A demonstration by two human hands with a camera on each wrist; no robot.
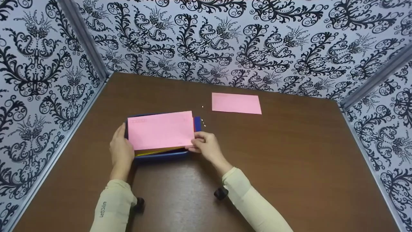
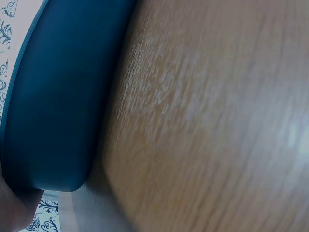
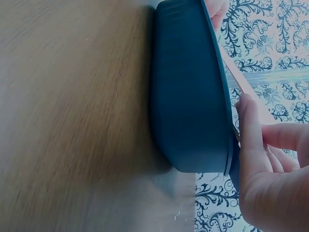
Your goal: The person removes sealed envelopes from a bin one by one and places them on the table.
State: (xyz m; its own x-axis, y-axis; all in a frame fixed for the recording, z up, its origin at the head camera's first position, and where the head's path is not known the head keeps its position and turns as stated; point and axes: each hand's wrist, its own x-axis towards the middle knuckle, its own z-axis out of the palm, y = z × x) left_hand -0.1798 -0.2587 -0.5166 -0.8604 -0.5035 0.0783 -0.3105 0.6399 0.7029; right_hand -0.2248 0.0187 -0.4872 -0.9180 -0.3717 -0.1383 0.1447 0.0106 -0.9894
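A pink envelope (image 1: 161,130) lies over a blue plastic container (image 1: 161,157), covering most of its opening. My right hand (image 1: 206,145) pinches the envelope's near right corner between thumb and fingers. At the container's left end, my left hand (image 1: 121,151) holds its side. Yellow edges (image 1: 151,151) show beneath the envelope along the front, and a thin red edge with a blue piece (image 1: 198,122) at the right. In the right wrist view, the right-hand fingers (image 3: 251,121) are at the container's rim. What lies deeper inside is hidden.
Another pink envelope (image 1: 236,103) lies flat toward the back of the brown table (image 1: 289,154). Several tiny white bits (image 1: 202,120) are scattered right of the container. Patterned walls (image 1: 225,42) enclose the table at the back and sides.
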